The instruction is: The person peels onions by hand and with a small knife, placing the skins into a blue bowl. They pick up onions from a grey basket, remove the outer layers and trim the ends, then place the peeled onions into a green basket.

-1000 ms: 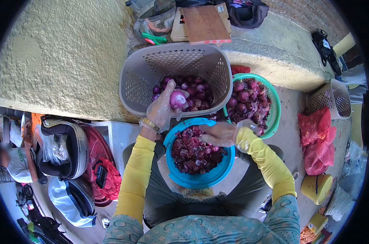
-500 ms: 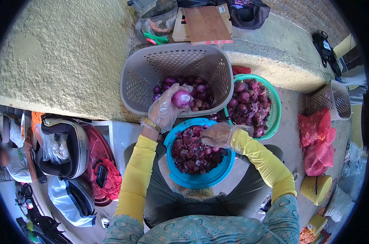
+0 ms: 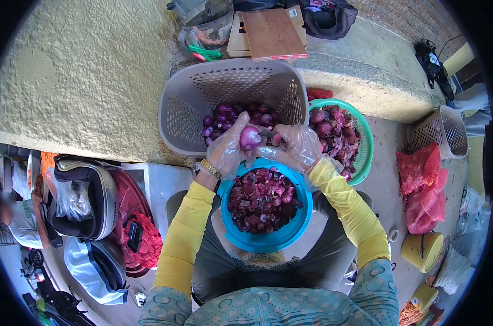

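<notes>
My left hand (image 3: 223, 149), in a clear plastic glove, is closed around a peeled red onion (image 3: 250, 138) with a pale cut spot. Close to its right side, my gloved right hand (image 3: 299, 145) grips a small dark-bladed knife (image 3: 266, 132), the blade at the onion's edge. Both hands are above the near rim of a grey perforated basket (image 3: 173, 92) holding shiny purple onions (image 3: 223, 113). Just below them a blue basin (image 3: 303, 220) contains onion skins and trimmings (image 3: 263, 201). Unpeeled onions (image 3: 333, 127) fill a green colander (image 3: 368, 138) at the right.
A wooden board (image 3: 273, 33) and green-handled scissors (image 3: 206, 52) lie on the ledge behind. Red mesh sacks (image 3: 423, 185), a yellow bucket (image 3: 422, 251) and another basket (image 3: 442, 133) stand at right. At left are helmets (image 3: 83, 201) and another person (image 3: 24, 220).
My right hand has risen from over the blue basin to the onion, bringing the knife against it. My left hand has shifted slightly right and down with the onion.
</notes>
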Available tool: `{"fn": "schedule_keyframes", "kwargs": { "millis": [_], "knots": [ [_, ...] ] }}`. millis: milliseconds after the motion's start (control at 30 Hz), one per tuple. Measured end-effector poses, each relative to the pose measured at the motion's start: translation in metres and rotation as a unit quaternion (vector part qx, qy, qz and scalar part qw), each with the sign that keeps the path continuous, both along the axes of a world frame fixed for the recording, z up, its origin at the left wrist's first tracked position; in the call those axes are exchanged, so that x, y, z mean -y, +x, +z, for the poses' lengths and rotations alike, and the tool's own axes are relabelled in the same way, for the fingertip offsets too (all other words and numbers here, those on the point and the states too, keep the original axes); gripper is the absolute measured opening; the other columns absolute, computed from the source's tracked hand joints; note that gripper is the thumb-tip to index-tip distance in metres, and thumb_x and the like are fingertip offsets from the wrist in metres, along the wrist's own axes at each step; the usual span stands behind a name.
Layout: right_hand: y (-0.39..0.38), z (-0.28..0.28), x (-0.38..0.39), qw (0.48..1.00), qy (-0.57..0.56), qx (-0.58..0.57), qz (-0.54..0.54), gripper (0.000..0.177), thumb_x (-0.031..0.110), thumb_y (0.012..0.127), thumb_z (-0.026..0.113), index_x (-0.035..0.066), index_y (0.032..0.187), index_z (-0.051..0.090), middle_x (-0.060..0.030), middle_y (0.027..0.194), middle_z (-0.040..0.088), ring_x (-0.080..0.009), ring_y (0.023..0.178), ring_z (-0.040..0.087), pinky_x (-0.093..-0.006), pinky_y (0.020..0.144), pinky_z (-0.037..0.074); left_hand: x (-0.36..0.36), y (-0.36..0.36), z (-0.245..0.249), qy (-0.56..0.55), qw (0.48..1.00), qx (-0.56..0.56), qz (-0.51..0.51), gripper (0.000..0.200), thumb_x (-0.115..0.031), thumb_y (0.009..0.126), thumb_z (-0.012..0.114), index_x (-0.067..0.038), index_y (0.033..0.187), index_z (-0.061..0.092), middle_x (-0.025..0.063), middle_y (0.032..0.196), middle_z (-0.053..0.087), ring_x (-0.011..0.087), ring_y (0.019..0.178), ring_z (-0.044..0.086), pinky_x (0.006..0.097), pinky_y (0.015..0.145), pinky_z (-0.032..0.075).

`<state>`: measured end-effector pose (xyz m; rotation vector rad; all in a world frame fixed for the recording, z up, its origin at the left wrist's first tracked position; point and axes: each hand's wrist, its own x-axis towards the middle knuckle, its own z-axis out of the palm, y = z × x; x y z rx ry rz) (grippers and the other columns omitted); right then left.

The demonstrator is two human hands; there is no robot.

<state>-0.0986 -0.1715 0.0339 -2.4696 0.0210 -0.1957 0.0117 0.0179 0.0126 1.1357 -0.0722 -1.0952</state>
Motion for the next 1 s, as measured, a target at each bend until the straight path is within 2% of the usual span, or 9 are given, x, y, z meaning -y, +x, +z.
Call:
{"fn": "schedule_keyframes", "kwargs": {
  "millis": [167,367,433,667,733,933,1000],
  "knots": [
    [0.004,-0.009,0.000,1.000,-0.006,0.021,0.007,0.057,0.063,0.083,0.074,0.006,0.087,0.071,-0.0187,0.076,0.071,-0.0399,0.074,0.071,-0.0510,0.066,0.056,0.002,0.001,-0.016,-0.010,1.000,-0.016,-0.006,0.065,-0.062,0.102,0.052,-0.001,0.118,0.068,0.0045,0.087,0.064,0.0152,0.073,0.060,0.0317,0.060,0.051],
    [0.004,-0.013,-0.001,0.999,-0.023,0.027,0.002,0.056,0.063,0.084,0.073,0.006,0.088,0.072,-0.0191,0.076,0.071,-0.0397,0.074,0.071,-0.0513,0.067,0.056,0.004,-0.002,-0.014,0.009,1.000,0.011,-0.001,0.064,-0.061,0.102,0.052,-0.001,0.117,0.068,0.0055,0.093,0.066,0.0146,0.079,0.060,0.0296,0.068,0.049],
    [0.004,-0.013,-0.001,0.999,-0.023,0.033,-0.001,0.056,0.062,0.084,0.073,0.007,0.087,0.072,-0.0190,0.076,0.071,-0.0397,0.074,0.071,-0.0515,0.067,0.056,0.006,-0.004,-0.011,0.018,1.000,0.013,0.002,0.065,-0.060,0.105,0.047,-0.001,0.117,0.070,0.0033,0.085,0.060,0.0118,0.071,0.053,0.0268,0.063,0.049],
    [0.004,-0.011,-0.001,0.999,-0.029,0.028,0.000,0.055,0.062,0.084,0.073,0.008,0.081,0.070,-0.0187,0.075,0.070,-0.0405,0.074,0.070,-0.0524,0.064,0.055,0.006,-0.005,-0.008,0.018,1.000,-0.006,0.006,0.065,-0.061,0.105,0.047,-0.001,0.115,0.070,0.0021,0.081,0.057,0.0112,0.069,0.054,0.0272,0.062,0.049],
    [0.004,-0.008,0.000,0.999,-0.027,0.032,-0.001,0.054,0.062,0.084,0.073,0.008,0.080,0.070,-0.0186,0.074,0.070,-0.0405,0.073,0.070,-0.0525,0.064,0.054,0.004,-0.004,-0.010,0.028,1.000,-0.007,0.002,0.063,-0.062,0.101,0.053,-0.002,0.115,0.068,0.0048,0.091,0.067,0.0134,0.074,0.059,0.0290,0.062,0.048],
    [0.004,-0.010,0.001,0.999,-0.041,0.012,0.006,0.053,0.060,0.083,0.074,0.008,0.080,0.069,-0.0183,0.075,0.071,-0.0405,0.075,0.071,-0.0523,0.064,0.054,0.003,-0.003,-0.017,0.053,0.999,-0.011,-0.003,0.060,-0.061,0.102,0.054,-0.003,0.112,0.068,0.0037,0.086,0.067,0.0126,0.066,0.057,0.0274,0.056,0.047],
    [0.004,-0.012,0.000,1.000,-0.014,0.018,0.014,0.052,0.060,0.085,0.073,0.008,0.085,0.073,-0.0184,0.077,0.071,-0.0410,0.075,0.070,-0.0517,0.066,0.055,0.002,-0.004,-0.015,0.044,0.999,0.004,-0.010,0.059,-0.060,0.102,0.054,-0.004,0.112,0.068,0.0036,0.085,0.067,0.0124,0.067,0.057,0.0276,0.057,0.046]
  ]
}}
